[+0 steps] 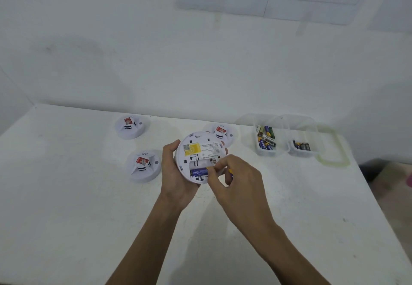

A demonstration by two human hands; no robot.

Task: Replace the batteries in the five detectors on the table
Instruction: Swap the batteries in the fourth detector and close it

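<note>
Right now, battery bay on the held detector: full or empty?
Half full: detector holds one blue battery, lower slot; upper slot empty.

One view, head-worn, wide-angle. Set above the near side of the table [78, 206], facing forward and down toward the white wall [156, 62] behind it. Close range: forearms enter from the bottom edge; left hand [176, 173] and right hand [239, 180] meet just below frame centre. Table fills lower half, wall upper. Table edges splay outward toward the bottom corners.
</note>
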